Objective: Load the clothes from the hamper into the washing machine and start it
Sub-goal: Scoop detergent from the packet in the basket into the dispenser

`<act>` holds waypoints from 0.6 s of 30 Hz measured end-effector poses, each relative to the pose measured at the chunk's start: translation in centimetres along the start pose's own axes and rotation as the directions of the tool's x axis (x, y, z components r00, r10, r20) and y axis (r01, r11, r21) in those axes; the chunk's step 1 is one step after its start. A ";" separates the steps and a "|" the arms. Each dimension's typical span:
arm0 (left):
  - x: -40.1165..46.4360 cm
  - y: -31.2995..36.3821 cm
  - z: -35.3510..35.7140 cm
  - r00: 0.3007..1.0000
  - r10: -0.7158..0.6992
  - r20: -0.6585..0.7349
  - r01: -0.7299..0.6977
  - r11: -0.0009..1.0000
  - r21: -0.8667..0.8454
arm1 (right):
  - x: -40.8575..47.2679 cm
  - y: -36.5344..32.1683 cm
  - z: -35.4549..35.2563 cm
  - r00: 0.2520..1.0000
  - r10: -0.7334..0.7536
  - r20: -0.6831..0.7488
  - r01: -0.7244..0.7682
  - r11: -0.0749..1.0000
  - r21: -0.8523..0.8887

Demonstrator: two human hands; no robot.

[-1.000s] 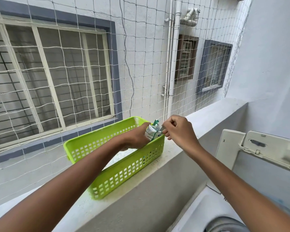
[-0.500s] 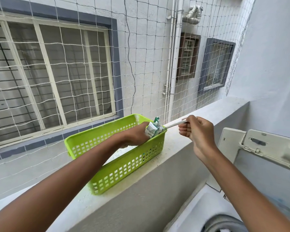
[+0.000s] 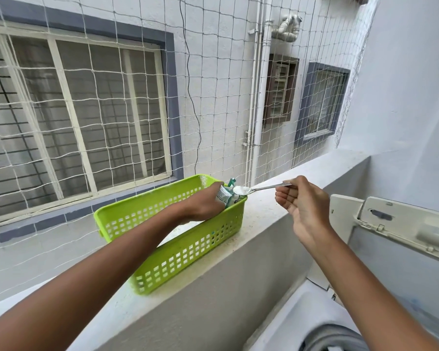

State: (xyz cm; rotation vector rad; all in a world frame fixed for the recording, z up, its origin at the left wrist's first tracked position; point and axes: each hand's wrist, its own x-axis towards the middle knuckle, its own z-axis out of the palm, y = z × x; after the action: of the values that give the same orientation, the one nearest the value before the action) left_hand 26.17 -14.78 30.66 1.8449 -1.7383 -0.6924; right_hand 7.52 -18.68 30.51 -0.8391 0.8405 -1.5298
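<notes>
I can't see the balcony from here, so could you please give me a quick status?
Left hand grips detergent packet in green basket. Right hand holds spoon, powder heaped. Washer below, path unobstructed.

White netting (image 3: 213, 97) before barred windows (image 3: 74, 117) and drainpipes (image 3: 260, 97)

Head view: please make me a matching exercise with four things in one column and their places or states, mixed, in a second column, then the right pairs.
1. basket
2. packet
3. spoon
4. washer lid

A. held by the right hand, powder in its bowl
B. raised open at the right
C. on the ledge
D. gripped by the left hand inside the basket

Pairs: 1-C, 2-D, 3-A, 4-B
</notes>
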 end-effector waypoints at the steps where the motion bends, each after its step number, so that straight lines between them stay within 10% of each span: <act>1: 0.0 0.1 0.0 1.000 0.003 -0.009 -0.003 1.000 0.022 | -0.1 -0.1 -0.1 1.000 -0.001 -0.003 0.001 1.000 0.009; 18: -1.6 6.9 4.0 0.856 0.413 -0.312 -0.275 0.874 0.401 | -2.7 -3.1 -6.2 0.988 -0.080 -0.133 0.106 0.975 0.196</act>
State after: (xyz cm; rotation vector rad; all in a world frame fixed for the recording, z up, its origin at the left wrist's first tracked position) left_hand 18.34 -13.66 32.39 1.6544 -1.9245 0.1335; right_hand 0.89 -15.30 30.06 -0.6463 0.7280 -1.7329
